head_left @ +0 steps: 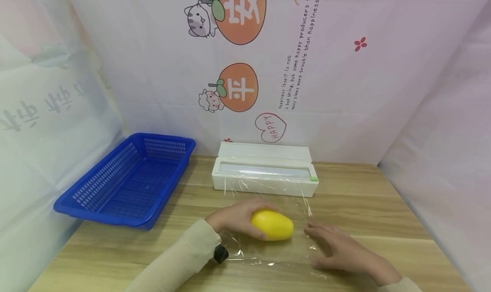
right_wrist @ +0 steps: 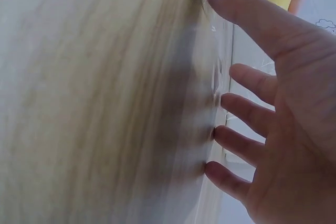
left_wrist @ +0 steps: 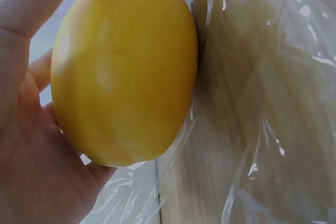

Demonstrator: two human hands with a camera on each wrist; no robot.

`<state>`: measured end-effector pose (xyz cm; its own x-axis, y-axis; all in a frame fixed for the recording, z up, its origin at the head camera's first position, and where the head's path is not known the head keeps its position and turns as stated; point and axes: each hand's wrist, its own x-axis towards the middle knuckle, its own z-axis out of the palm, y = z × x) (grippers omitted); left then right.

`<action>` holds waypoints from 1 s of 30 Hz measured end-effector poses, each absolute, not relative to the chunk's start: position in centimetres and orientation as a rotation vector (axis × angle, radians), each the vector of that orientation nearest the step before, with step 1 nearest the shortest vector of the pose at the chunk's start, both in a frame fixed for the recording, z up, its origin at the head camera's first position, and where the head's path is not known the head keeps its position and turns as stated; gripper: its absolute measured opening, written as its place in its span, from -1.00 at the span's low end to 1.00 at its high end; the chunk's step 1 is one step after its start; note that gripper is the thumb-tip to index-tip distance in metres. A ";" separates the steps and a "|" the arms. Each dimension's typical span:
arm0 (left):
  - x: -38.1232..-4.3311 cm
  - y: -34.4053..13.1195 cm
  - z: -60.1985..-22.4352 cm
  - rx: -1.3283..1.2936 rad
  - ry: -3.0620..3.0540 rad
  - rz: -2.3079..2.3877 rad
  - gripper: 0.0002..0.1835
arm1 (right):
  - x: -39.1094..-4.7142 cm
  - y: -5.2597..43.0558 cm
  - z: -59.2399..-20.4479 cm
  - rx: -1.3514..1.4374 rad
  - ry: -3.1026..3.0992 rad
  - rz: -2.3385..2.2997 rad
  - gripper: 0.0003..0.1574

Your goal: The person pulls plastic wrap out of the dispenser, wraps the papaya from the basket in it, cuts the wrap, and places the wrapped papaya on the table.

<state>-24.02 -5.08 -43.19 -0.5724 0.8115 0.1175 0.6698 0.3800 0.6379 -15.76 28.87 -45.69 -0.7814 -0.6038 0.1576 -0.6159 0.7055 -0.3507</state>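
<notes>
A smooth yellow oval fruit [head_left: 274,226] lies over a sheet of clear plastic wrap [head_left: 284,252] spread on the table. My left hand [head_left: 239,217] grips the fruit from its left end, thumb on the near side and fingers round the far side. In the left wrist view the fruit [left_wrist: 126,72] fills the palm, with glossy wrinkled film [left_wrist: 273,129] beside it. To the right, my right hand [head_left: 341,247] holds nothing in its grasp; its fingers are spread at the right edge of the wrap. In the right wrist view its fingertips [right_wrist: 223,135] are right at the film's edge.
Behind the fruit stands a long white wrap box [head_left: 264,186], lid raised, a roll [head_left: 264,170] inside and film drawn out over its front. A blue plastic basket [head_left: 103,217] sits at the left. Printed white cloth [head_left: 337,96] encloses the back and sides of the wooden table [head_left: 383,215].
</notes>
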 end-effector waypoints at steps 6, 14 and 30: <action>-24.2 -5.1 -43.3 1.336 2.423 0.985 -0.13 | -15.8 29.0 -45.6 0.987 -2.890 0.708 -0.02; -24.4 -5.2 -43.2 1.357 2.421 1.012 -0.15 | -15.7 29.4 -44.8 0.988 -2.829 0.709 -0.29; -23.8 -7.4 -41.7 1.212 2.517 1.114 -0.35 | -15.6 28.8 -44.2 1.055 -2.663 0.984 -0.72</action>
